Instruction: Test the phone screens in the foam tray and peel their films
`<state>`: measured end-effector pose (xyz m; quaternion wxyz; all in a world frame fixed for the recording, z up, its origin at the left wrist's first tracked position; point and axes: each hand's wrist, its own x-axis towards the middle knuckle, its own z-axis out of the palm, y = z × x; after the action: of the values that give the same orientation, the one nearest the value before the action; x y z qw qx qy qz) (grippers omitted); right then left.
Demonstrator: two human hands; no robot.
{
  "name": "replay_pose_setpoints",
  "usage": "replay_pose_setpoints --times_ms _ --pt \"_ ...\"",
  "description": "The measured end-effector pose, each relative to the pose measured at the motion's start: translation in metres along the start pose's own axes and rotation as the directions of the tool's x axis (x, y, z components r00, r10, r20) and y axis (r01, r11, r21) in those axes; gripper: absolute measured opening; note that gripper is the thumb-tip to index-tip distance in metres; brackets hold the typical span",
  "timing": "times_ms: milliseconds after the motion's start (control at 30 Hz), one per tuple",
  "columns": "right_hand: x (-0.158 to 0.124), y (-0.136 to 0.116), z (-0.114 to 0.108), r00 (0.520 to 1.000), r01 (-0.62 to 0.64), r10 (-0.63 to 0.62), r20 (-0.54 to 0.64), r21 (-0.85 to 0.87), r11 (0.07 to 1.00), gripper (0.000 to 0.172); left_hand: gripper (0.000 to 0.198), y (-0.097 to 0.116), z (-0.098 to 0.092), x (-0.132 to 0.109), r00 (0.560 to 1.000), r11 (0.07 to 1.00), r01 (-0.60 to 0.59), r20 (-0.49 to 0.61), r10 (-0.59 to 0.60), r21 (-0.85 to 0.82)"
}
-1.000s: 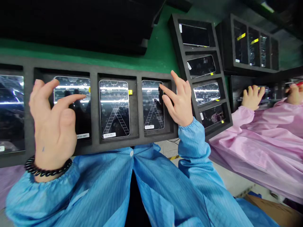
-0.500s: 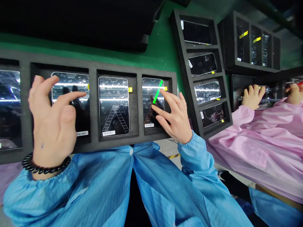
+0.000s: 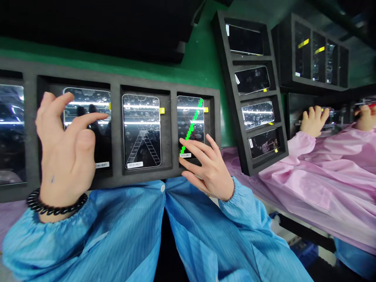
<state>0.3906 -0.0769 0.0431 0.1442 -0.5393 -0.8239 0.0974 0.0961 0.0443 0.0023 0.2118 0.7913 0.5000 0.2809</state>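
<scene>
since a second ago right hand (image 3: 210, 170) has slid down the rightmost phone (image 3: 190, 127), drawing a green line; fingers spread, gripping nothing. phone's long axis runs away beyond its fingertips. left hand (image 3: 66, 147), open, hovers farther off over another phone (image 3: 88, 125).

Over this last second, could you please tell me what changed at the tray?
The right hand slid down the rightmost phone from its top edge to its bottom label, and a green diagonal line appeared across the screen. The left hand stayed raised over the left phone; the tray kept still.
</scene>
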Motion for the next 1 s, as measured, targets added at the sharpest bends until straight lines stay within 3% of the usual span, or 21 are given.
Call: replay_pose_setpoints --times_ms 133,300,533,733,1000 --pt "0.01 0.014 -0.009 0.998 -0.005 0.014 -0.059 0.141 0.99 0.041 0.056 0.0 0.001 0.0 1.0 1.0 -0.013 -0.001 0.013 -0.01" --pt "0.051 0.047 -0.009 0.966 -0.215 0.202 -0.162 -0.067 0.974 0.042 0.057 0.0 0.0 0.001 1.0 1.0 -0.007 -0.014 0.006 -0.025" --pt "0.091 0.061 0.008 0.975 -0.222 0.221 -0.033 -0.254 0.941 0.043 0.057 0.002 0.002 0.0 0.999 0.998 -0.006 -0.038 0.003 -0.058" --pt "0.083 0.056 0.008 0.979 -0.201 0.206 -0.011 -0.273 0.941 0.044 0.053 0.004 0.001 -0.001 0.999 0.997 0.001 -0.051 -0.005 -0.083" --pt "0.038 0.037 0.004 0.977 -0.208 0.212 -0.013 -0.264 0.942 0.039 0.058 0.005 0.001 -0.001 1.0 0.997 0.004 -0.029 -0.006 -0.073"
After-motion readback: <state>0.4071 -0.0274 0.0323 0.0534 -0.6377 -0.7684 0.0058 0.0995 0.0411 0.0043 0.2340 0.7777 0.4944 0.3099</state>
